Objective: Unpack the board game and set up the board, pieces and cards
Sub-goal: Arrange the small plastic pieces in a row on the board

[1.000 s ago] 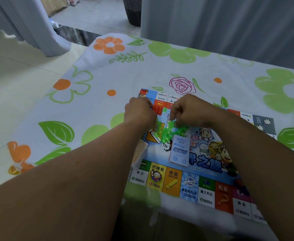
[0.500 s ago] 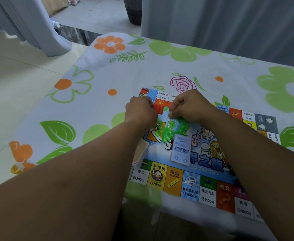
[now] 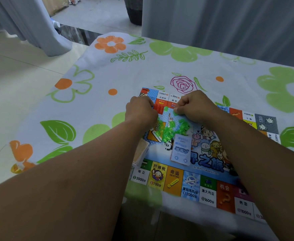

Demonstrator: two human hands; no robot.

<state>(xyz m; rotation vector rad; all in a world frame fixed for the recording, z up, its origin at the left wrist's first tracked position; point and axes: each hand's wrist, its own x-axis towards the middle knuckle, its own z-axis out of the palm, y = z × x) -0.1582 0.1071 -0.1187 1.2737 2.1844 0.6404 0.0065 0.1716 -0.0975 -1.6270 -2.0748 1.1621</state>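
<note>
The game board (image 3: 191, 185) lies flat on the flowered tablecloth. A pile of green plastic pieces (image 3: 173, 130) sits on its middle left. My right hand (image 3: 196, 106) hovers just beyond the pile and pinches one green piece (image 3: 175, 113) between thumb and fingers. My left hand (image 3: 140, 111) is curled near the board's far left corner, with its fingertips on a small row of red pieces (image 3: 158, 108); its fingers are mostly hidden. A blue card stack (image 3: 181, 151) lies on the board's centre, and a tan card stack (image 3: 141, 152) lies at its left edge.
The table (image 3: 108, 80) is draped in a white cloth with green and orange flowers. Its near edge runs just below the board. Tiled floor lies to the left, and grey curtains (image 3: 229, 23) hang behind the table.
My right hand has lifted away from the green pile toward the board's far edge with a green piece pinched in it. My left hand has barely moved.
</note>
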